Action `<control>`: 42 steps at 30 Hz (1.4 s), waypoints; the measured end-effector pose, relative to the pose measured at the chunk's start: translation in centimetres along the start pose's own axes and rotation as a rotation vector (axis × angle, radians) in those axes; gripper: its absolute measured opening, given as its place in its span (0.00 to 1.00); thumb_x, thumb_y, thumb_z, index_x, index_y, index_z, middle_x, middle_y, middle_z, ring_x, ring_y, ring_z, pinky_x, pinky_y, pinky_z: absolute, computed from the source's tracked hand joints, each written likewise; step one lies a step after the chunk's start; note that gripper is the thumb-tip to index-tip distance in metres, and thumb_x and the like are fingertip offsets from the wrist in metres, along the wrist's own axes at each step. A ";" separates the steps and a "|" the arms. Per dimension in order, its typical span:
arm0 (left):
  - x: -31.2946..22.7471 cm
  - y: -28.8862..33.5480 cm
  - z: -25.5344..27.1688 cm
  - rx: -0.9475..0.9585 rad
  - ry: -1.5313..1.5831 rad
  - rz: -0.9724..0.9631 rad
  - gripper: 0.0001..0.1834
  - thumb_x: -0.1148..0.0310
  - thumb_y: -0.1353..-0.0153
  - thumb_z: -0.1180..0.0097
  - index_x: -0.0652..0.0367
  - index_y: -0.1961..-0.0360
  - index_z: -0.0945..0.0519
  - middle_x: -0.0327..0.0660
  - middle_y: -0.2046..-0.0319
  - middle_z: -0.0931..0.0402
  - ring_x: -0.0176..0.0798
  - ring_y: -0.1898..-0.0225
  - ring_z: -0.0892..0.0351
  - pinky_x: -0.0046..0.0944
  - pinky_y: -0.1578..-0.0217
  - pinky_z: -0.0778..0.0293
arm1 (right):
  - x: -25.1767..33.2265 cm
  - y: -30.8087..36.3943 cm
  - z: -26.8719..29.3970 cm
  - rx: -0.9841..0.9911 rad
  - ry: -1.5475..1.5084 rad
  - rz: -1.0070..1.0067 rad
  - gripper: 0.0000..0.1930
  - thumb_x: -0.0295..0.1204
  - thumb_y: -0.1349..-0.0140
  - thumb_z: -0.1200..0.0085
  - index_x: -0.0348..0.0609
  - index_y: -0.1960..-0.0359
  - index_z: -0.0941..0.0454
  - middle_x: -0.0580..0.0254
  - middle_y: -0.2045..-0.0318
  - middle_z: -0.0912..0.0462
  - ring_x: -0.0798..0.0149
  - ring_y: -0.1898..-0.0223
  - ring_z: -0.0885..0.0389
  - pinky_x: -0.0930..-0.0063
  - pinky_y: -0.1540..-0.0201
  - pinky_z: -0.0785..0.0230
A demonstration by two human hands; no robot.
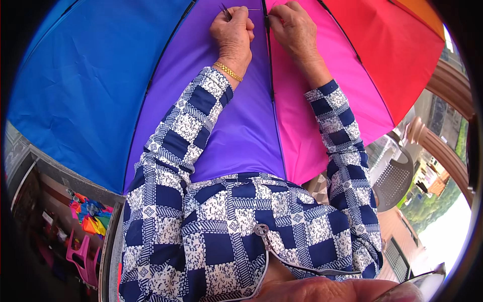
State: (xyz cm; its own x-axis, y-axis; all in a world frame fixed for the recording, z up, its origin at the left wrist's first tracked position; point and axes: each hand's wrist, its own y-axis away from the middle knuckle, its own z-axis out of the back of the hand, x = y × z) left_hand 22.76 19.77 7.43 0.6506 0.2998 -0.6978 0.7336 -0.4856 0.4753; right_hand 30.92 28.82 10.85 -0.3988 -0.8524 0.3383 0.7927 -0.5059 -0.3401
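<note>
An open umbrella with blue, purple, pink and red panels (pixel 216 136) is spread in front of me, inner side toward me. At the top of the view my left hand (pixel 232 32) is closed over the purple panel. From it sticks a small dark tool with two points, like thread snips (pixel 225 12). A thin straight strand, needle or thread (pixel 254 9), runs from its fingertips toward a black rib (pixel 267 38). My right hand (pixel 296 29) is closed in a pinch just right of that rib, over the pink panel. Its fingers hide whatever they hold.
More black ribs (pixel 160 68) run down the fabric. The umbrella's lower edge meets my checked shirt. At lower left are a pink plastic stool (pixel 83 259) and a heap of colourful fabric (pixel 93 216). On the right stand a grey perforated chair (pixel 395 181) and a brown railing (pixel 440 146).
</note>
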 end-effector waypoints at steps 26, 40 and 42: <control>-0.1 0.3 0.3 -0.004 0.008 -0.012 0.07 0.71 0.44 0.43 0.58 0.77 0.27 0.34 0.86 0.30 0.25 0.89 0.36 0.25 0.88 0.38 | 1.0 1.3 -0.9 0.063 -0.184 -0.201 0.04 0.26 0.48 0.44 0.41 0.71 0.20 0.64 0.77 0.26 0.64 0.75 0.23 0.72 0.72 0.32; 0.9 0.0 -0.3 0.047 -0.166 -0.105 0.09 0.69 0.39 0.45 0.56 0.77 0.26 0.29 0.85 0.32 0.23 0.86 0.36 0.25 0.85 0.40 | 1.5 1.4 -1.1 0.035 -0.222 -0.189 0.04 0.26 0.48 0.43 0.41 0.71 0.19 0.63 0.76 0.24 0.65 0.75 0.22 0.74 0.71 0.31; 1.4 -0.4 -0.4 0.059 -0.200 -0.165 0.09 0.70 0.40 0.45 0.56 0.77 0.26 0.29 0.86 0.32 0.23 0.86 0.36 0.26 0.85 0.40 | 1.8 1.4 -0.8 0.045 -0.226 -0.185 0.04 0.26 0.48 0.43 0.41 0.70 0.19 0.63 0.76 0.23 0.64 0.74 0.22 0.72 0.71 0.31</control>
State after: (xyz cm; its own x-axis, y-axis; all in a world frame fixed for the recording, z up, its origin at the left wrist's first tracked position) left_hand 23.43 20.73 6.44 0.4665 0.2132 -0.8584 0.8102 -0.4924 0.3180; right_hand 30.96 26.48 10.29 -0.4296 -0.6929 0.5791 0.7382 -0.6388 -0.2167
